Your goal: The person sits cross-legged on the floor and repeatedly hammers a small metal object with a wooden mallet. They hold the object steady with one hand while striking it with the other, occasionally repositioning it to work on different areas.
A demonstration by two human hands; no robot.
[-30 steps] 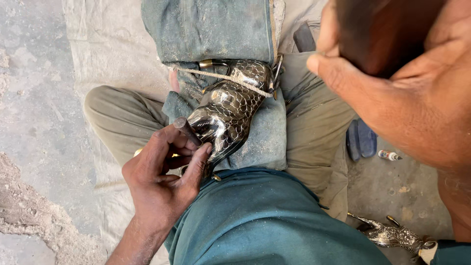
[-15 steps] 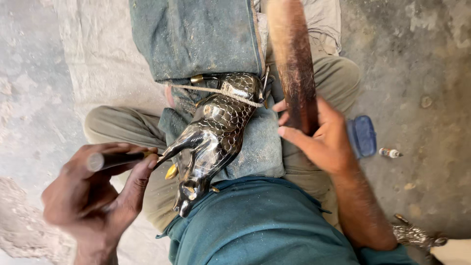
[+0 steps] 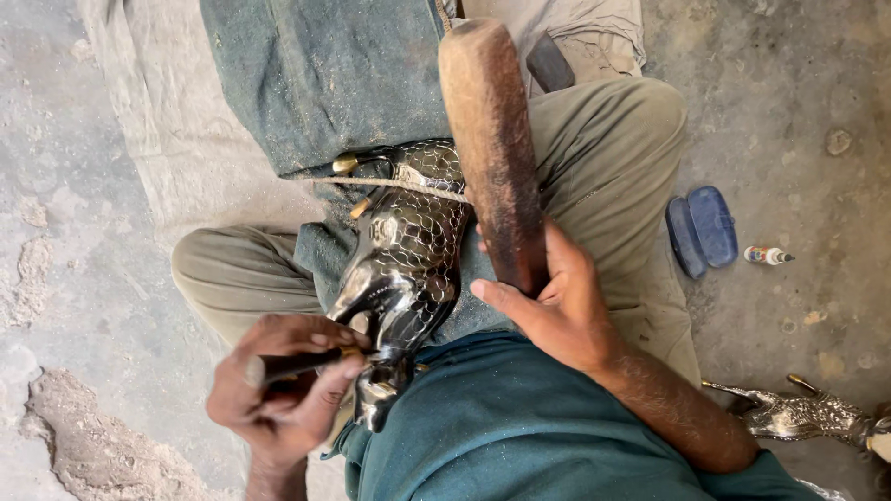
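Seen from the head camera, the person sits cross-legged on a dusty concrete floor point(image 3: 817, 111), with a shiny metal animal figure point(image 3: 408, 260) lying across the lap on a blue-grey cloth point(image 3: 316, 83). The figure is covered in an engraved scale pattern, and a thin cord point(image 3: 408, 186) crosses its upper end.

The left hand point(image 3: 283, 394), at about 7 o'clock in the view, is closed around a slim dark chisel point(image 3: 292, 365). The fingers wrap the shaft fully, and the tool's tip points toward 3 o'clock, meeting the lower end of the figure just beside the thumb. The figure therefore lies at about 1 o'clock from this hand, touching the tool tip.

The right hand point(image 3: 557, 306), near the centre and slightly toward 4 o'clock, is clamped on the lower end of a thick wooden mallet point(image 3: 492, 148). The mallet runs up toward 12 o'clock, and its worn, rounded head sits above the figure's upper end. The figure lies at 9 o'clock from this hand, just beside the fingertips.

At 3 o'clock on the floor lie a small blue case point(image 3: 703, 229) and, just beside it, a tiny bottle point(image 3: 767, 255). At 4 o'clock, near the right forearm, a second metal figure point(image 3: 803, 413) rests on the floor.
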